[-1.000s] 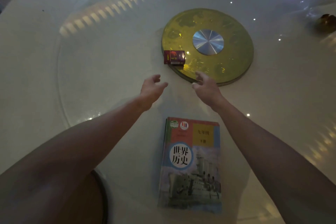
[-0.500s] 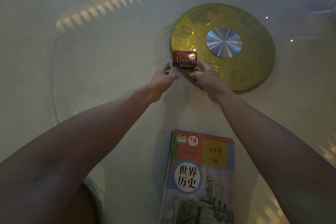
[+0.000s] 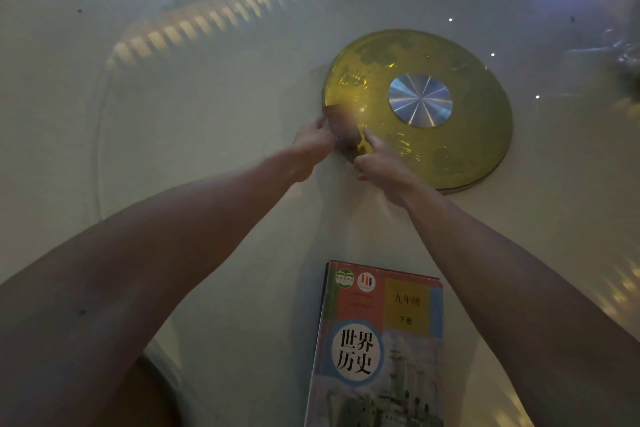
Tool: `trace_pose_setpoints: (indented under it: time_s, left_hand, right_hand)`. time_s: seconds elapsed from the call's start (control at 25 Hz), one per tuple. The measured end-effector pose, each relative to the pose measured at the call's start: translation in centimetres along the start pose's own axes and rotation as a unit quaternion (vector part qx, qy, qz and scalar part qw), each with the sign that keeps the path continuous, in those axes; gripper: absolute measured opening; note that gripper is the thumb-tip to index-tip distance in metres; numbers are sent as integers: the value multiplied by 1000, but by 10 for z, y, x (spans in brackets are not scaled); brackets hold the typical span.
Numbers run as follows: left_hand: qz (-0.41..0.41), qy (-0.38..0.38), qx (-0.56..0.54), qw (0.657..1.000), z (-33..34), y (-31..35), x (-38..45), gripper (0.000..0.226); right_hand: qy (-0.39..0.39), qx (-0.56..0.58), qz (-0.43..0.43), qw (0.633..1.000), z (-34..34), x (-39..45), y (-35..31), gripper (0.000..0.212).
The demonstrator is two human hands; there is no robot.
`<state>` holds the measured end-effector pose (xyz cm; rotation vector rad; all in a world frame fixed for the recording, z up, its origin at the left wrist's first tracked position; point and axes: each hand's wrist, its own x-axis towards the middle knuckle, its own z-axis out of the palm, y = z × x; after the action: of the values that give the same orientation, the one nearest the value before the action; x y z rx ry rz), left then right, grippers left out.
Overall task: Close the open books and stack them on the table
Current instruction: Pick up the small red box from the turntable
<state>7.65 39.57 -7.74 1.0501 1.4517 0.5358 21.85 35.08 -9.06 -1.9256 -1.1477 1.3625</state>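
Observation:
A closed textbook (image 3: pixel 381 347) with a coloured cover lies flat on the white round table (image 3: pixel 173 114) near its front edge; more books seem stacked under it. Far beyond it, both my hands meet at a small dark red box (image 3: pixel 343 125), blurred, at the near-left rim of the yellow disc (image 3: pixel 467 135). My left hand (image 3: pixel 310 146) holds the box's left side. My right hand (image 3: pixel 377 159) touches its right side with fingers extended. The box looks lifted and tilted.
The yellow disc with a silver hub (image 3: pixel 420 100) sits at the table's centre under a large glass turntable (image 3: pixel 207 28). A dark round shape (image 3: pixel 152 395) shows at the lower left below the table edge. A blurred object (image 3: pixel 628 80) lies at the far right.
Both hands reached forward from above the book to the red box and closed in on it; the box has shifted and turned blurry between them. The camera view moved forward.

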Motion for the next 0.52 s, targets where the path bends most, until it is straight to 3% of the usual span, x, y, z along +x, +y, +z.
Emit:
trace_pose_setpoints:
  time_s: [0.08,0.28,0.44,0.52]
  left_hand:
    - [-18,-49,-1,999,-1,2,-5,39]
    - [-20,-71,-22,997,-6,-16,-9,34]
    - [-26,-31,-42,998,-9,-35,-18,20]
    - [-40,15,-46,998,-11,-50,-24,24]
  right_hand:
    - [-20,17,0,1000,1,3,2,86]
    - [-18,59,-11,998,10,-1,10,53]
    - [44,79,5,996,22,-6,15,33]
    - [64,80,13,995,30,-17,16,29]
